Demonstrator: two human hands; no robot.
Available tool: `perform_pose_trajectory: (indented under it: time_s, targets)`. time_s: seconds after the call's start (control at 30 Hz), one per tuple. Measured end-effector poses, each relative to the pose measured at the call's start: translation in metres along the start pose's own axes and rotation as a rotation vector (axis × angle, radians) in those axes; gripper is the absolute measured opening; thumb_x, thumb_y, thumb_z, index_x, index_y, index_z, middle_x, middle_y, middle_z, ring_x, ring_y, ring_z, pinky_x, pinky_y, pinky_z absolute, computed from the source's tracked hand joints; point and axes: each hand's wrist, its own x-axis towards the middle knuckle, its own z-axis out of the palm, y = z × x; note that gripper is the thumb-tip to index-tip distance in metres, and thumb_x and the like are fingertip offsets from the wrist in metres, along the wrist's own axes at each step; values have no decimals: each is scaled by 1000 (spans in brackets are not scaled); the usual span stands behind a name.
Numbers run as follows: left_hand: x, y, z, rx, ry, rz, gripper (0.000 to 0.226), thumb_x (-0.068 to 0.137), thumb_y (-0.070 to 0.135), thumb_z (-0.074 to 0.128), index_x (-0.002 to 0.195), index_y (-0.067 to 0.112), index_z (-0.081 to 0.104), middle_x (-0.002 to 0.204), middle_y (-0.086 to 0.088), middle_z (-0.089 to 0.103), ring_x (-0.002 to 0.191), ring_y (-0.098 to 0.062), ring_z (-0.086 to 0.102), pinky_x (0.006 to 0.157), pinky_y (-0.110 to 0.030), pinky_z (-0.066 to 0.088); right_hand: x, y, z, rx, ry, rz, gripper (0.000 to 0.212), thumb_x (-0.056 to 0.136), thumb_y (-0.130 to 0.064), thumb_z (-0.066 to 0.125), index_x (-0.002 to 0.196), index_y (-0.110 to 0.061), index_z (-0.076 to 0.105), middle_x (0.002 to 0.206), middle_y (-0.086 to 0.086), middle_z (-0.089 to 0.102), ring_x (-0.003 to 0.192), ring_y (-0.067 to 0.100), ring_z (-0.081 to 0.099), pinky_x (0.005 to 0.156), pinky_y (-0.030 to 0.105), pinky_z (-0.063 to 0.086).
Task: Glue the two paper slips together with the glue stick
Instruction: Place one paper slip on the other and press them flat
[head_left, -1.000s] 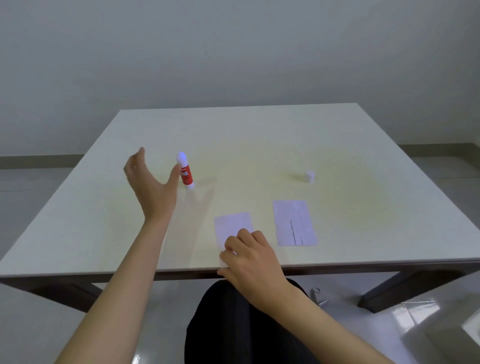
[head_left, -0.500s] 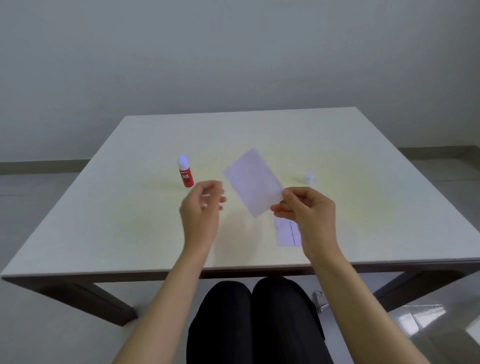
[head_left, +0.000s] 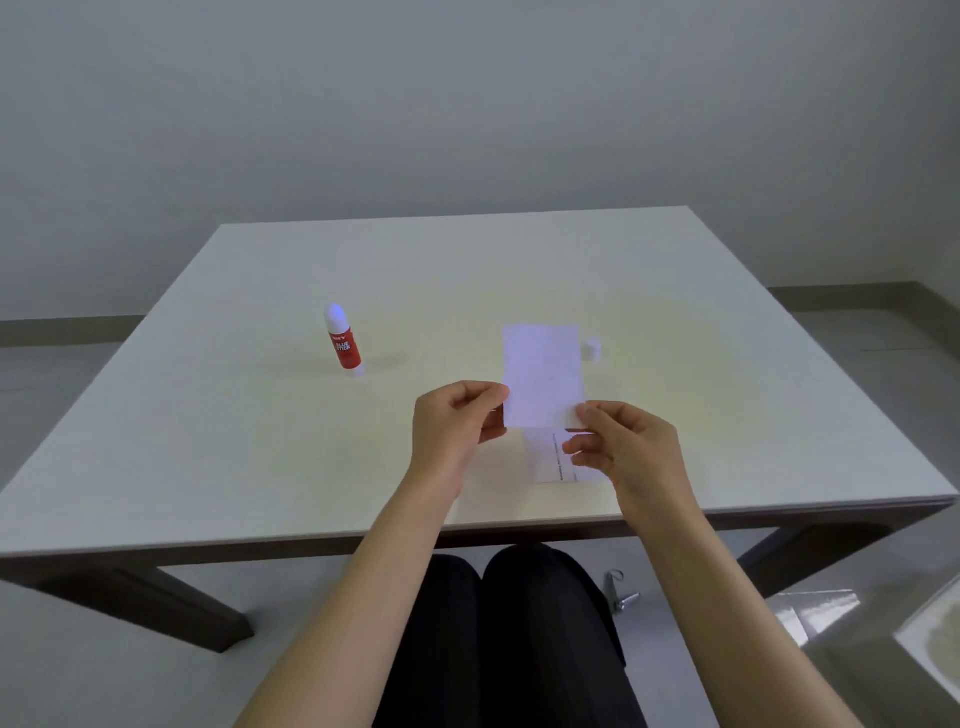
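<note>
1. Both hands, left (head_left: 457, 415) and right (head_left: 623, 441), pinch a paper slip (head_left: 543, 379) above the second slip (head_left: 558, 457).
2. Glue stick (head_left: 343, 340) stands left of the slips.
3. Risk: misaligned lowering would bond them crookedly.

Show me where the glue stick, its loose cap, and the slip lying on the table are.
Glue stick (head_left: 345, 349), head view, on its red label.
Cap (head_left: 591, 348), head view, on its side.
Slip on the table (head_left: 551, 456), head view, on its visible middle.
</note>
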Motion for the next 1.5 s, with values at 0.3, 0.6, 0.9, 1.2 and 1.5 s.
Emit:
perform_pose_trajectory:
  time_s: [0.3,0.6,0.9,1.2,1.5]
  targets:
    - [-5,-16,6,520,-64,71,13,76,15,70,63,17,72,59,4,73,57,-9,71,67,-24,52,16,-2,-28,-551,-4,-13,21,81,-10,69,61,-7,64,46,0,55,36,9,42,35,16,32]
    - [-3,-15,9,731,-112,97,14,76,13,68,63,18,70,60,2,73,61,-10,71,77,-33,57,21,4,-31,-811,-6,-75,24,77,-13,73,56,-11,62,42,-4,53,33,4,42,42,18,36]
    - [-1,-18,12,799,-122,118,18,77,12,67,61,18,68,55,6,70,60,-7,69,68,-24,52,20,7,-28,-892,11,-138,18,79,-10,70,63,-5,64,45,-6,52,43,7,47,44,17,33]
    - [-3,-19,16,919,-114,197,11,70,7,63,61,7,69,53,2,66,66,-22,67,62,-29,52,20,9,-23,-982,9,-184,15,78,-6,67,70,5,62,59,5,58,62,21,53,54,26,40]
    - [8,-22,10,1274,-285,543,55,85,29,64,135,23,44,137,1,43,130,-22,37,102,-36,34,24,7,-23,-983,-26,-169,23,77,-8,69,83,-9,46,74,8,54,70,28,52,62,38,48]
